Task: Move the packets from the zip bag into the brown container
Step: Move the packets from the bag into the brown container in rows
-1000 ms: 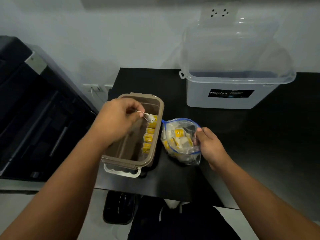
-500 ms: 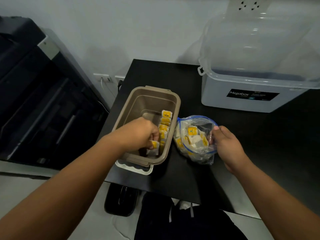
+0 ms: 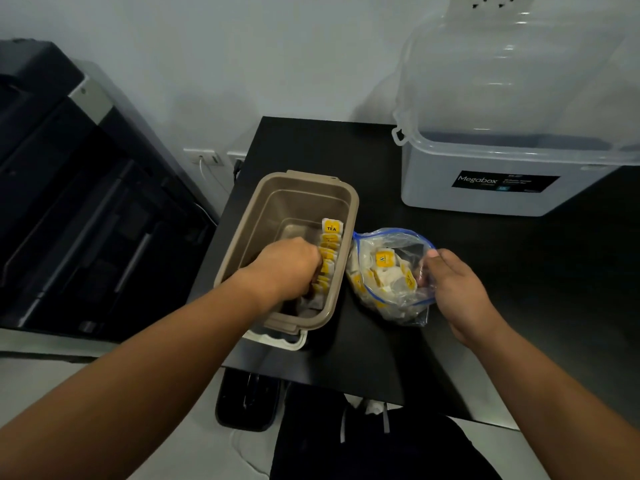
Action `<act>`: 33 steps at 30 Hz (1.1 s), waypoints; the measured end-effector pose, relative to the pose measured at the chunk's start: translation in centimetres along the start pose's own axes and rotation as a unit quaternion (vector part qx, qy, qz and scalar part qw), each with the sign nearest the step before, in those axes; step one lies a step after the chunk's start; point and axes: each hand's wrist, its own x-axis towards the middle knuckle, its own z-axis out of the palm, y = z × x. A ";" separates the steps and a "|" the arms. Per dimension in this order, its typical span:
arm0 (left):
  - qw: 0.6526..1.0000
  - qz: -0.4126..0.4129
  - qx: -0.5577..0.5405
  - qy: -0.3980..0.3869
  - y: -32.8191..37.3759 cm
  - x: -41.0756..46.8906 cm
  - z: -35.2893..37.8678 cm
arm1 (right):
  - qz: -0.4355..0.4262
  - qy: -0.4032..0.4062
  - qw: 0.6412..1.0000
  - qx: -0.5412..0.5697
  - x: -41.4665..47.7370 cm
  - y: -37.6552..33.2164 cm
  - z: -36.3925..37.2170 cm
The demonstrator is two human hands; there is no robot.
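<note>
Brown container [image 3: 287, 188]: it is standing open along the left edge of the black table [image 3: 502, 289], its near end reaching toward the front-left corner. 1 row of yellow-and-white packets [image 3: 331, 242] is standing upright along its right inner wall, the farthest one showing the word "TEA". The rest of its floor is showing bare brown plastic. A white lid [image 3: 277, 341] is lying under its near end and jutting out toward the front edge.

Left hand [image 3: 287, 268]: it is reaching down inside the container with the fingers curled against the near part of the row. The fingertips are hidden, so whether they are pinching a packet cannot be told.

Zip bag [image 3: 398, 306]: it is lying just right of the container, its blue-edged mouth gaping upward and more loose tea packets [image 3: 384, 261] are filling it.

Right hand [image 3: 453, 289]: it is pinching the bag's right rim between thumb and fingers, holding the mouth open.

Clear storage box [image 3: 502, 199]: labelled "Megabox", it is sitting at the back right of the table, its clear lid [image 3: 519, 81] tilting up against the wall.

Surroundings: a large black machine [image 3: 69, 209] is standing left of the table, wall sockets [image 3: 204, 157] are showing behind the gap, and a black bin [image 3: 247, 400] is sitting on the floor below the front edge.
</note>
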 end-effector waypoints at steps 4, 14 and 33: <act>1.000 -0.008 -0.003 -0.007 0.0 0.0 0.2 | 0.001 -0.007 1.000 0.000 -0.1 0.1 -0.1; 0.984 -0.055 -0.029 -0.164 -0.9 0.1 0.9 | 0.003 -0.014 1.000 -0.006 -0.4 -0.1 -0.1; 0.957 -0.125 -0.167 -0.203 -0.3 1.6 1.5 | 0.005 -0.016 1.000 0.000 0.1 0.3 -0.1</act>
